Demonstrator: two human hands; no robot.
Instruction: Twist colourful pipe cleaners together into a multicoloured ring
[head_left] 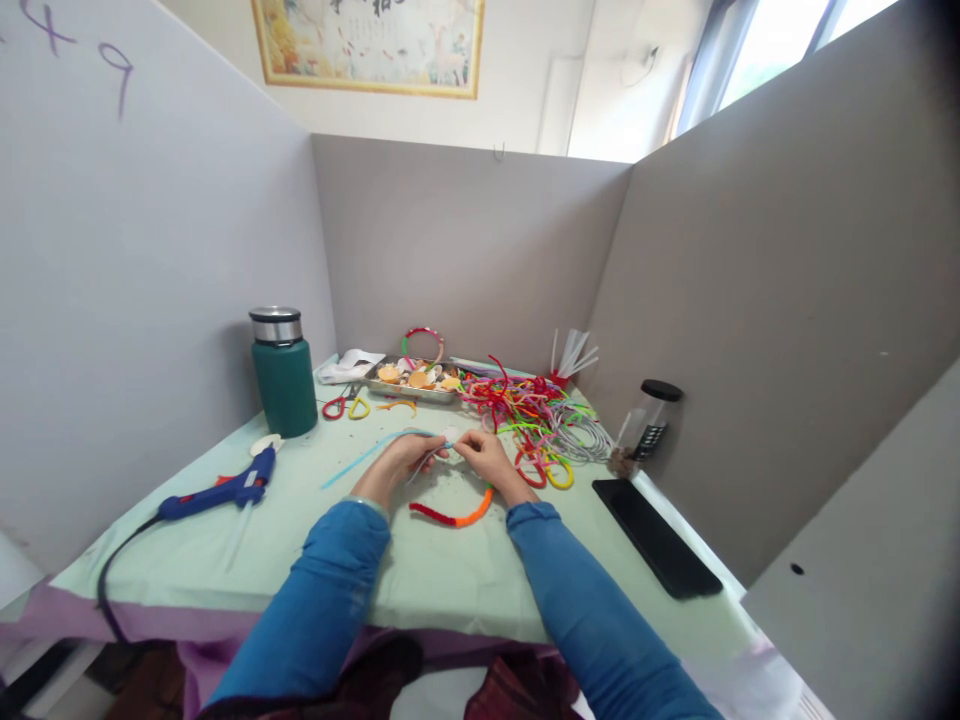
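Observation:
My left hand is closed in a pinch on a light blue pipe cleaner, whose long tail curves out to the left over the table. A thin grey wire pokes out below the fingers of that hand. Close beside it, my right hand pinches the other end of the blue pipe cleaner; the fingertips nearly meet, so the exact join is too small to make out. Under the hands lies a curved piece wrapped in red and orange pipe cleaner, partly hidden by my right wrist.
A blue glue gun and green bottle stand left. Behind are a metal tray of discs, scissors, a heap of colored pipe cleaners and grey wire. A black phone and a jar are right.

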